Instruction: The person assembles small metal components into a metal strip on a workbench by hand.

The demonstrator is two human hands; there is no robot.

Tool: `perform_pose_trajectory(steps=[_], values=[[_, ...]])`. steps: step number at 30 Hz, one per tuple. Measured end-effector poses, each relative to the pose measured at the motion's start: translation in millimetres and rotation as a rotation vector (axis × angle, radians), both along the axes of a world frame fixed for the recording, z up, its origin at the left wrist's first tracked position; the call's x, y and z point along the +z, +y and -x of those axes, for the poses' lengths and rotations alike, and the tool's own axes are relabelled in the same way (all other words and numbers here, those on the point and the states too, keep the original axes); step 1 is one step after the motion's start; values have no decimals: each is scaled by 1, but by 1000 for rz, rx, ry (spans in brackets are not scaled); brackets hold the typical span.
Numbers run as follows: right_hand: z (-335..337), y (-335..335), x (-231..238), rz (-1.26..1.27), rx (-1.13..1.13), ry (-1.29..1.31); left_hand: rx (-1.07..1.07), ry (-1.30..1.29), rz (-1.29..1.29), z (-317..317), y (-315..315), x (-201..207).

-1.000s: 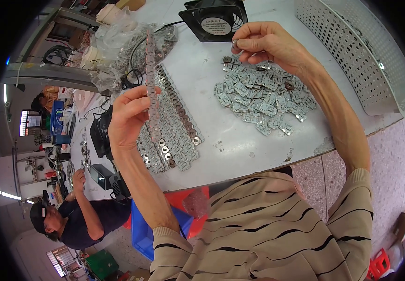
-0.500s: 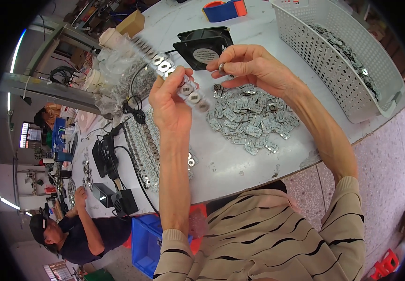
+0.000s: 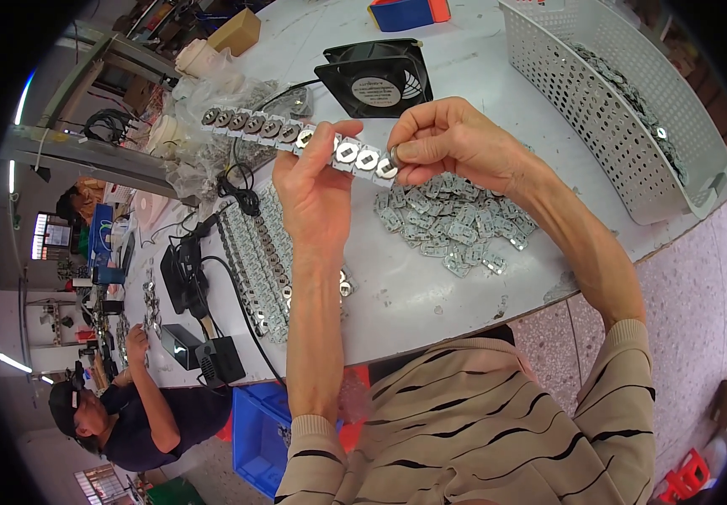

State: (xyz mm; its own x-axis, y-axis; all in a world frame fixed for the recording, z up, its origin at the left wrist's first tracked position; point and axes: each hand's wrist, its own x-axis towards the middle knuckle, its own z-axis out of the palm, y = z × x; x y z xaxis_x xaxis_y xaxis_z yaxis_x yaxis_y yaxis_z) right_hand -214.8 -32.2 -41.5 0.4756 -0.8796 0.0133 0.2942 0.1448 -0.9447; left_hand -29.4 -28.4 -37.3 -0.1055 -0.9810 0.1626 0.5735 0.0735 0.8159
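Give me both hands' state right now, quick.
Left hand: closed on the long strip of stacked silver metal pieces.
Right hand: pinching that strip's near end.

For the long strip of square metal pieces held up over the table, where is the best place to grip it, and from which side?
Grip the strip of metal pieces near its middle, pinching its two long edges from underneath, much as the left hand does. It is long, thin and held roughly level, so an end grip would likely let it sag. The right hand pinches its near end.

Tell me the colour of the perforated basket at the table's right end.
White, or very pale grey; the perforated basket shows best in the head view, holding small metal parts.
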Motion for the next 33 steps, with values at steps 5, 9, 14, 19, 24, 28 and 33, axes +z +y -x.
perform_pose_trajectory(steps=[5,9,14,19,24,28,33], values=[[16,-13,-12,-233,180,-241,-283,-41,91,-1,-1,0],[12,-16,-22,-351,341,-401,-377,17,250,-1,-8,-18],[5,-4,-2,-155,64,-119,-72,-3,112,1,-6,-20],[3,-3,-3,-85,-29,-43,228,-115,47,14,1,-12],[0,-3,-5,-66,-3,-8,294,-198,50,11,4,-12],[11,-8,-2,35,-152,20,142,-381,146,4,1,-10],[23,-18,-2,208,-300,69,-61,-497,78,7,5,-4]])
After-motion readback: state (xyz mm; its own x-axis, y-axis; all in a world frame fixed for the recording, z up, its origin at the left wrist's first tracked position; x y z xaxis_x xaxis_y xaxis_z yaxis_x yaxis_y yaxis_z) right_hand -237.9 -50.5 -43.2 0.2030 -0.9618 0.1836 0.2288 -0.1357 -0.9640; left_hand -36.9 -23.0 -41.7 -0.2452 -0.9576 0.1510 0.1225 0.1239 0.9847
